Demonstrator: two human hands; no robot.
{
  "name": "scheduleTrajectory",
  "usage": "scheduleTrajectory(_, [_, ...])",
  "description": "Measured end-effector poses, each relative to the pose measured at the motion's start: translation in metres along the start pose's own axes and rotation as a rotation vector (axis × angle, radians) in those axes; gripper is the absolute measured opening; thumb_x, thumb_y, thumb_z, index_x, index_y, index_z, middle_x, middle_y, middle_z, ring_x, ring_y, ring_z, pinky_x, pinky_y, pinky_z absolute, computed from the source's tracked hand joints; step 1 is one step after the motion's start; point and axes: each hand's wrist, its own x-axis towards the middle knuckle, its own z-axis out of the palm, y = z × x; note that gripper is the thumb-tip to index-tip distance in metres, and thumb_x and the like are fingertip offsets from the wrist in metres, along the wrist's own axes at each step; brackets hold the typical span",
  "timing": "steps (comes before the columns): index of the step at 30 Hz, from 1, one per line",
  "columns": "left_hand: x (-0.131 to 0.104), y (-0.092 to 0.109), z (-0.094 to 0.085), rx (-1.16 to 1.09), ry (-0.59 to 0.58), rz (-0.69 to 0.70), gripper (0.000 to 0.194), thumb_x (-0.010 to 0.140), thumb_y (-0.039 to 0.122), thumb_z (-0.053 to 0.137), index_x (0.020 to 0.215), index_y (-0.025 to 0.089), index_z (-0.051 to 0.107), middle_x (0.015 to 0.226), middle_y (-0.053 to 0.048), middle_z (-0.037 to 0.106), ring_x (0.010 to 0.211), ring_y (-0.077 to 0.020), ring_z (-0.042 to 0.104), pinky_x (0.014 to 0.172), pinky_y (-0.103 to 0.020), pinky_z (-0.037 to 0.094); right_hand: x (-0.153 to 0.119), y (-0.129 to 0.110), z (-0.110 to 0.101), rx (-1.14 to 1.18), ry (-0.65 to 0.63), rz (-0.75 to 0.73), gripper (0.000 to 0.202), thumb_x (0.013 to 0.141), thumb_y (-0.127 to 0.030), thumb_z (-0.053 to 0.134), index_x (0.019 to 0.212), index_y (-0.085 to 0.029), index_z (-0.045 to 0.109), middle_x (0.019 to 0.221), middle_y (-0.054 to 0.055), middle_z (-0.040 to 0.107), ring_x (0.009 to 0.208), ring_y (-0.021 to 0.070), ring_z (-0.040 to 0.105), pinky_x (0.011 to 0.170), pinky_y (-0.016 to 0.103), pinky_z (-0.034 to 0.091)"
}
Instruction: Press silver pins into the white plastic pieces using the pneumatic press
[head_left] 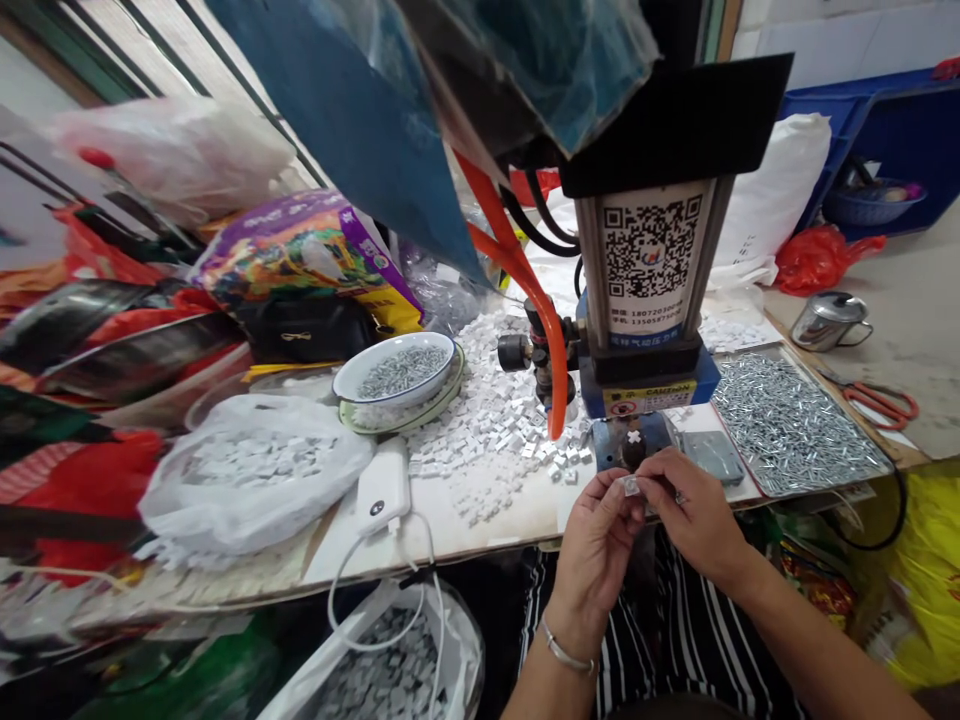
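Both of my hands meet just in front of the pneumatic press (646,330). Pinched in the fingertips of my left hand (600,530) is a small white plastic piece (631,486). My right hand (694,510) touches the same piece with thumb and forefinger from the other side; a small shiny metal bit shows by its curled fingers, too small to name. Right behind the hands, under the press head, a white cross-shaped piece (634,437) sits on the dark round holder. Loose white plastic pieces (517,410) lie heaped left of the press.
A tray of metal pins (806,420) lies right of the press, near orange-handled scissors (877,400) and a metal mug (831,322). Leftward are a bowl of pins (397,368), a power bank (383,485) and a white bag (255,480). Below the edge stands a sack (457,640) of grey pieces.
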Motion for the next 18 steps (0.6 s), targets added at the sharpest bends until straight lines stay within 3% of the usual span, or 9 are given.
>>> scheduleTrajectory(6, [0.003,-0.004,0.001,-0.042,0.001,0.018,0.035,0.067,0.026,0.091,0.090,0.015,0.068,0.070,0.002,0.065,0.059,-0.0059,0.057,0.057,-0.016,0.046,-0.003,0.004,0.003,-0.119,0.021,-0.116,0.019,0.101,-0.020,0.047,0.096,-0.022,0.065,0.089,0.006,0.064,0.085,0.0202,0.061,0.078,0.034,0.052])
scheduleTrajectory(13, [0.006,-0.005,0.006,-0.092,0.045,0.026,0.036,0.061,0.024,0.094,0.080,0.015,0.065,0.065,0.004,0.064,0.056,-0.0051,0.057,0.057,-0.015,0.049,-0.009,0.015,0.010,-0.239,0.040,-0.266,0.036,0.099,-0.014,0.049,0.129,-0.025,0.064,0.109,0.011,0.067,0.102,0.0248,0.061,0.089,0.044,0.055])
scheduleTrajectory(18, [0.006,-0.008,0.010,-0.090,0.087,0.078,0.037,0.059,0.026,0.095,0.076,0.016,0.063,0.064,0.004,0.064,0.055,-0.0053,0.057,0.056,-0.016,0.049,-0.009,0.019,0.010,-0.154,0.074,-0.298,0.037,0.098,-0.012,0.052,0.128,-0.027,0.066,0.116,0.009,0.069,0.109,0.0246,0.062,0.096,0.046,0.055])
